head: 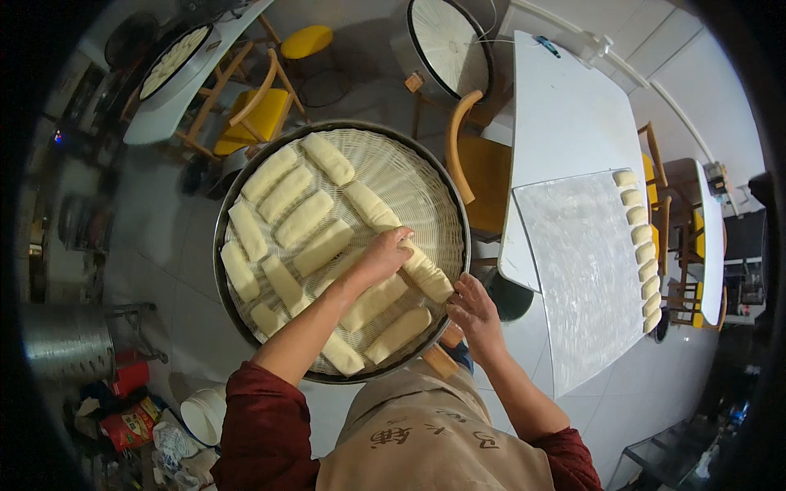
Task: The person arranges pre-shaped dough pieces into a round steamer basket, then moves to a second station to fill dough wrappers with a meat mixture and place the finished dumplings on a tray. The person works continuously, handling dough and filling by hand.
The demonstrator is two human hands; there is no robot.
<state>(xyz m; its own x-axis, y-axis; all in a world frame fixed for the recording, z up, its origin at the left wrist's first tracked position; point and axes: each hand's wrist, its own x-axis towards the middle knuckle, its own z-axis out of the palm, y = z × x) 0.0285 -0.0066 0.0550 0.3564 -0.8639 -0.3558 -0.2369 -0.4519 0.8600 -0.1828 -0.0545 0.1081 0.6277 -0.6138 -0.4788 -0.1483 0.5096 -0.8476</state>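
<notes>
A round metal-rimmed steamer tray point(466, 245) with a woven liner point(402, 162) stands before me, bearing several pale dough logs. My left hand point(388, 253) reaches over the tray, its thumb and fingers at the upper end of a wrinkled dough log point(428, 273). Just above that hand lies another dough log point(370, 205), its lower end close to the fingertips. At the lower end of the wrinkled log, beside the tray's right rim, is my right hand point(476, 313), fingers curled. Whether either hand grips the log is hard to tell. My left forearm hides parts of other logs.
A white table point(571, 110) at the right carries a floured sheet point(583, 245) with a row of dough pieces point(641, 233) along its far edge. A wooden chair point(463, 147) stands between tray and table. Another filled steamer tray point(175, 61) sits upper left; a white bucket point(204, 416) is lower left.
</notes>
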